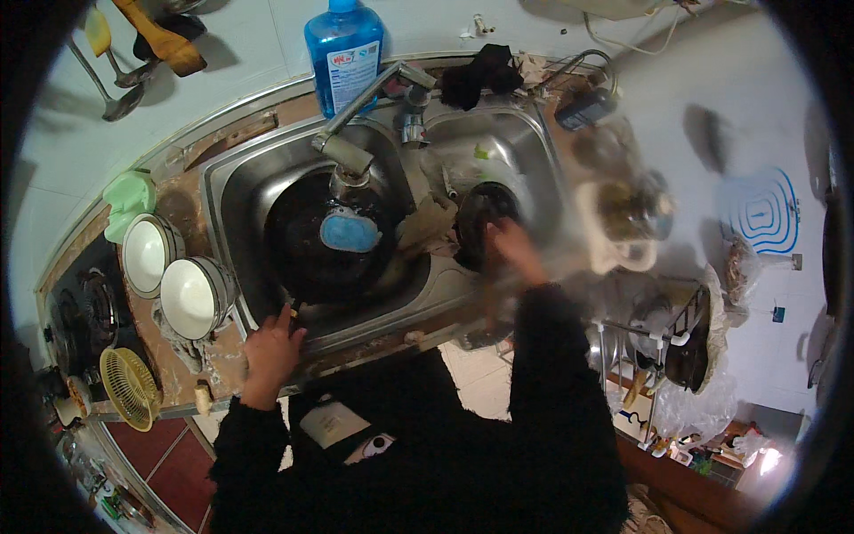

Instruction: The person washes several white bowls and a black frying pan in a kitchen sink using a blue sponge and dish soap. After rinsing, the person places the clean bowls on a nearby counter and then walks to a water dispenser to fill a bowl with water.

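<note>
My left hand (272, 350) is at the front left rim of the double steel sink (320, 347), its fingertips beside the dark lower edge of a black pan (300, 260). Whether those fingers grip anything is unclear. The pan lies in the left basin, with a wet blue sponge (350, 231) in it. In the right basin, my right hand (515, 248) reaches onto a dark round object (482, 210), too blurred to name. The fingers overlap it, and their grip is hidden. A crumpled brownish cloth or scrap (427, 223) lies on the divider between the basins.
Over the left basin hangs the swivel faucet (350, 157). A blue detergent bottle (343, 63) stands behind it. White bowls (193, 297) are stacked at left, near a yellow plastic basket (129, 388) and a gas stove (80, 314). A wire rack (657, 334) stands at right.
</note>
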